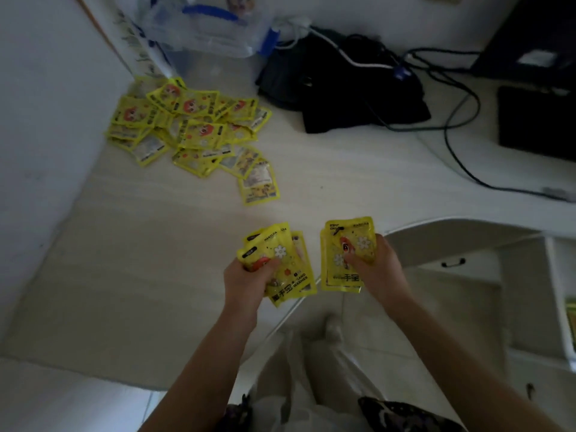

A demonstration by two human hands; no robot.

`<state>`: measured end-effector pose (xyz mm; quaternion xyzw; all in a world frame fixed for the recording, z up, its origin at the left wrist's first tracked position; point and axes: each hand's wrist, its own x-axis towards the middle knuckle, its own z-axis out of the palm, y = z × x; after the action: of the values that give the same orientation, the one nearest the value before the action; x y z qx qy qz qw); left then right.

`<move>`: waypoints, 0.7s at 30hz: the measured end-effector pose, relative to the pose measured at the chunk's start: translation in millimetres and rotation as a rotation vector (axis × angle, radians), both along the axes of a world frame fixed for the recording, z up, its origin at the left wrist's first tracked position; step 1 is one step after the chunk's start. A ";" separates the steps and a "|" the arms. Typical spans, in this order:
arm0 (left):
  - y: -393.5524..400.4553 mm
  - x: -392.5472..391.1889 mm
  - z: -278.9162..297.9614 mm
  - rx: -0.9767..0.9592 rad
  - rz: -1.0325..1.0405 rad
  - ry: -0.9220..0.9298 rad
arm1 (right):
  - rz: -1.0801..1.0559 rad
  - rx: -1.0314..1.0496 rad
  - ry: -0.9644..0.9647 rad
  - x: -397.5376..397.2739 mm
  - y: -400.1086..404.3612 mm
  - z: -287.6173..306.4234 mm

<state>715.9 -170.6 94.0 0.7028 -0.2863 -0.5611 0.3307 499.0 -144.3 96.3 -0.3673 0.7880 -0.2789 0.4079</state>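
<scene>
My left hand (249, 275) grips a fanned bunch of yellow hand-warmer packets (285, 266) just above the near edge of the white table (124, 275). My right hand (378, 265) pinches a second small stack of the same yellow packets (343, 244), held upright over the table's edge. The two bunches are a little apart. Further back on the left lies a loose pile of several more yellow packets (193, 129), some face up and some face down.
A clear plastic box with blue handles (212, 29) stands at the back. Black bags (343, 88) and cables (452, 135) lie at the back right, with a dark device (536, 120) at the far right. A white drawer unit (467, 260) sits below the table.
</scene>
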 end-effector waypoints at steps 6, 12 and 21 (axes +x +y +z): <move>25.1 -48.2 2.2 -0.035 -0.193 -0.005 | -0.211 -0.029 -0.016 -33.1 70.1 6.8; 67.3 -109.6 1.9 -0.044 -0.385 -0.004 | -0.396 -0.023 -0.036 -77.9 150.4 4.9; 169.1 -226.7 -8.3 0.014 -0.548 -0.011 | -0.578 -0.042 -0.028 -169.8 287.7 0.1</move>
<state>489.2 -1.5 85.7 0.6044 -0.4638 -0.6276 0.1602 329.2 143.5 96.4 -0.1322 0.8485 -0.4046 0.3145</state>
